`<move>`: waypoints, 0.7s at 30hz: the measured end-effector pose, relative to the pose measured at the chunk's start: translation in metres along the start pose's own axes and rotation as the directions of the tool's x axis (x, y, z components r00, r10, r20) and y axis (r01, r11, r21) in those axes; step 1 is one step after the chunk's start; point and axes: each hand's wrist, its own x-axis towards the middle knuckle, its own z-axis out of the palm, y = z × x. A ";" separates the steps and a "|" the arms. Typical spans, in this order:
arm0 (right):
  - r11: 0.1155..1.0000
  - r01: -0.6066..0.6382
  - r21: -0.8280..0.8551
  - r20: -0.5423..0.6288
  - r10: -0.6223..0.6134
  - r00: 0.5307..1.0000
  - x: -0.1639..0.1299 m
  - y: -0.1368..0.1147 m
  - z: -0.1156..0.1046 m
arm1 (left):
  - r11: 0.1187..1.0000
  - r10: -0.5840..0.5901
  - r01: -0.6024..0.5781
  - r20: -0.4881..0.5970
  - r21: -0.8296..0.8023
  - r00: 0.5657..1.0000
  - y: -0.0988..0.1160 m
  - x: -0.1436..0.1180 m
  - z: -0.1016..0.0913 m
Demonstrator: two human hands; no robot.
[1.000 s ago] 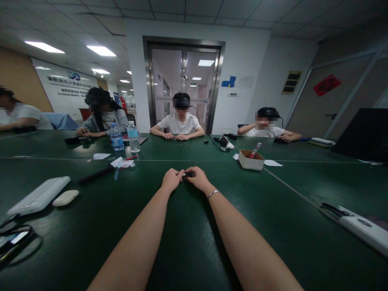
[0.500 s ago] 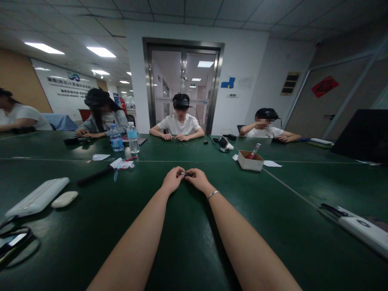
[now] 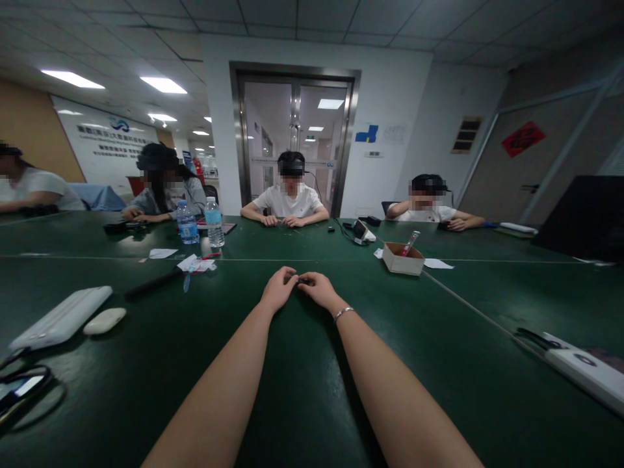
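Observation:
Both my arms stretch out over the dark green table [image 3: 302, 390]. My left hand [image 3: 277, 290] and my right hand [image 3: 318, 288] meet at the middle of the table, fingertips pinched together on a small dark object [image 3: 298, 280]. The object is mostly hidden by my fingers, so I cannot tell what it is. A thin bracelet [image 3: 342, 312] circles my right wrist.
A white keyboard [image 3: 61, 316] and white mouse [image 3: 104, 320] lie at left. Two water bottles [image 3: 214, 221] stand beyond, near papers and a black stick [image 3: 153, 283]. A small cardboard box [image 3: 402, 257] sits right of centre. A white device [image 3: 580, 368] lies at far right. Several people sit across the table.
My fingers have shifted slightly around the small object; a bright glint seen on it half a second ago is now covered. My arms stay in place.

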 end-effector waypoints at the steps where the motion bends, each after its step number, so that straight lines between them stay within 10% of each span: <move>1: 1.000 0.007 0.000 0.002 -0.007 1.000 0.000 0.000 0.000 | 0.999 -0.027 0.027 0.002 0.024 1.000 0.000 0.000 -0.001; 21: 0.997 0.056 -0.060 -0.037 -0.058 0.998 0.002 -0.003 0.002 | 0.998 -0.038 0.036 0.040 0.046 0.998 0.003 -0.002 -0.001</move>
